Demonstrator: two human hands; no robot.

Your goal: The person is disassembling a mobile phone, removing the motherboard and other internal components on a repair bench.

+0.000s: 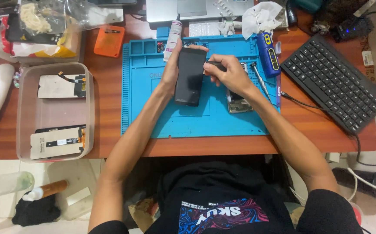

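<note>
My left hand (170,71) has its grip closed around a dark phone (189,76), tilted above the blue mat (153,112) on the worktop (110,108). My right hand (231,76) grips a dark tool (216,66) touching the phone's right edge.

The work mat (240,121) is bright blue, lying on a reddish-brown wood-grain counter (110,108). On the mat, the phone (190,76) is glossy black. Right of the mat, the keyboard (335,82) is black; on the mat's right edge the electric screwdriver (269,54) is blue with a yellow panel. Beyond the mat's upper left corner sits an orange pad (109,41). Left of the mat, the tray (23,143) is pale grey and translucent. Below the mat, the shirt (222,203) is black with a swirling blue and pink print.
</note>
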